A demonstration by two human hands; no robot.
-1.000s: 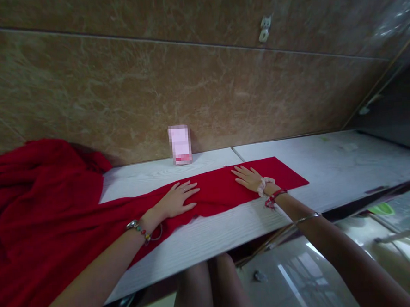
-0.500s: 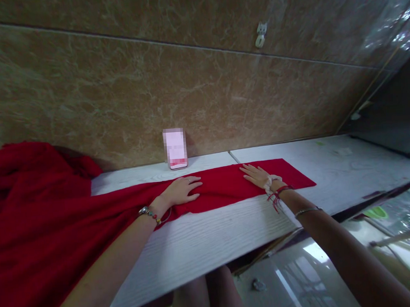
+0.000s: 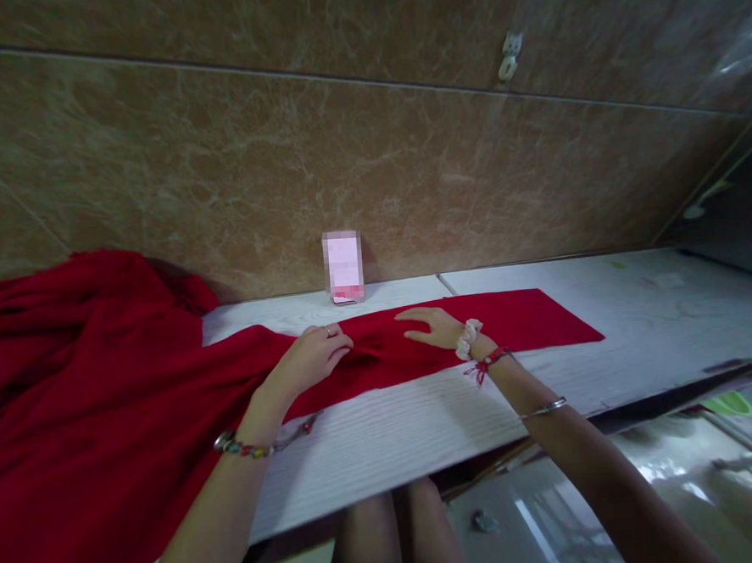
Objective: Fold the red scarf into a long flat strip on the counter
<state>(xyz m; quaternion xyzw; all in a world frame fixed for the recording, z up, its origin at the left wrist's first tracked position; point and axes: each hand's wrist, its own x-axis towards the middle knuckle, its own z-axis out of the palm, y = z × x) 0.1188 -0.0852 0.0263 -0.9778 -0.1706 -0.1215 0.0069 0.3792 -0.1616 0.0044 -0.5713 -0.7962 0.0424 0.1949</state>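
Red cloth (image 3: 229, 371) lay on the white table (image 3: 360, 440), bunched at left. Its flattened strip (image 3: 512, 320) ran left to right, long axis roughly parallel to the wall (image 3: 248, 179), slanted end pointing right. Left hand (image 3: 317, 353) was on the strip, fingers curled, tips hidden; could not tell whether fabric was gripped. Right hand (image 3: 435, 327) was over the strip, fingers extended, grasping nothing.

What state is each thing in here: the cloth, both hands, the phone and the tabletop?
Red cloth: bunched at left, creased between the hands, flat at its right end.
Left hand: fingers curled at the cloth; grip unclear.
Right hand: open, over the cloth.
Phone: propped upright, screen pixelated.
White tabletop: partly covered.
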